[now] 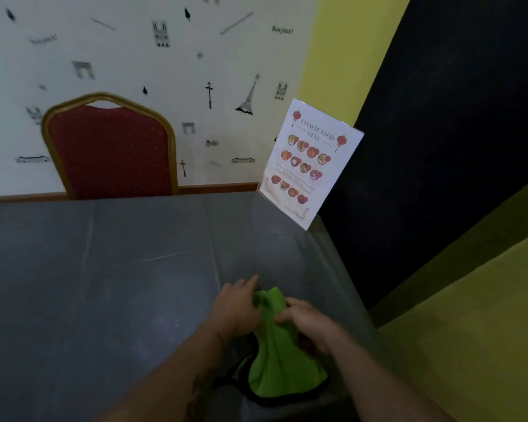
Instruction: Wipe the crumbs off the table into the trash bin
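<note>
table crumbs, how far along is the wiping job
Done: nothing clearly; the frame is too blurred to show crumbs on the grey table. In hand: both hands, left and right, grip the green cloth at the near edge. Left: no trash bin identifiable.

The grey counter (104,269) lies bare across the left and middle of the frame, giving open passage there. At its far right corner an upright menu stand (310,166) blocks the way. A red chair (110,150) stands beyond the far edge, upper left. A green cloth (281,354) occupies the near right edge.
</note>
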{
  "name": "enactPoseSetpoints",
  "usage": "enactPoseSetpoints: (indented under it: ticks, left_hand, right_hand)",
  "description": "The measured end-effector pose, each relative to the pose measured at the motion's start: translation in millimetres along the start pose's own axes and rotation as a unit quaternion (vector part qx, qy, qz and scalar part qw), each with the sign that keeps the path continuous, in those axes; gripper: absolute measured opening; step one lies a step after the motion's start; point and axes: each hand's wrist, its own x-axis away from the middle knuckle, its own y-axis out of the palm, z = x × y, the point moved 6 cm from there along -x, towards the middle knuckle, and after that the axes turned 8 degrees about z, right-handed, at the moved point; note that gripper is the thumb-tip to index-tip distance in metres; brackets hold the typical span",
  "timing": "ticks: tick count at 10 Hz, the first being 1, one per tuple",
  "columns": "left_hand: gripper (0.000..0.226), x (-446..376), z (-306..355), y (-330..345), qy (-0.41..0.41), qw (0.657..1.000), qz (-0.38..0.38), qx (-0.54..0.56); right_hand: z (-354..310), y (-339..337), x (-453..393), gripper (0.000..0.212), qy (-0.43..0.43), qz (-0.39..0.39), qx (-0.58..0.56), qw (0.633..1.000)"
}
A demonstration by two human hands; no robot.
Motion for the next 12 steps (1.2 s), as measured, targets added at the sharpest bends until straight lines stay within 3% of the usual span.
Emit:
enactPoseSetpoints:
  ticks: [1,2,3,4,5,6,7,8,9,10,11,12]
  left_hand:
    - [0.051,-2,10,-6,-0.025,0.997,-0.008,-0.072]
    - [0.047,2,16,-12,-0.038,0.997,-0.023,-0.060]
    - [0.030,7,14,-15,-0.072,0.995,-0.029,0.063]
    - [0.013,8,11,-17,-0.105,0.985,-0.028,0.132]
    - [0.010,7,21,-21,-0.115,0.976,-0.050,0.180]
    - [0.011,-1,29,-35,-0.106,0.980,0.001,0.166]
    - [0.033,0,26,-39,-0.132,0.985,0.106,0.025]
    - [0.058,11,44,-25,-0.113,0.979,0.162,-0.042]
    - [0.080,16,58,16,-0.036,0.990,0.050,-0.125]
    - [0.088,22,45,37,-0.030,0.987,-0.004,-0.160]
    - [0.088,21,46,17,-0.006,0.983,-0.015,-0.185]
    - [0.078,14,49,-31,-0.014,0.981,0.014,-0.194]
  right_hand:
    - [-5,-7,-5,0.025,-0.041,-0.038,0.070,0.996]
    - [-6,-28,-6,0.019,-0.091,-0.002,0.057,0.994]
    - [-6,-56,-4,0.014,-0.108,0.013,0.022,0.994]
    - [-4,-80,-2,0.018,-0.063,-0.040,0.024,0.997]
    - [-15,-106,-12,0.023,-0.113,0.040,0.145,0.982]
    - [-33,-121,-15,0.029,-0.180,0.159,0.191,0.952]
    - [-39,-116,-10,0.050,-0.245,0.221,0.299,0.895]
    - [-21,-87,-3,0.061,-0.306,0.201,0.408,0.836]
    - [25,-66,-7,0.068,-0.243,0.098,0.485,0.834]
    - [39,-67,-9,0.070,-0.200,0.072,0.506,0.836]
    - [18,-73,-10,0.070,-0.176,0.048,0.517,0.836]
    - [-33,-72,-4,0.064,-0.212,0.043,0.475,0.853]
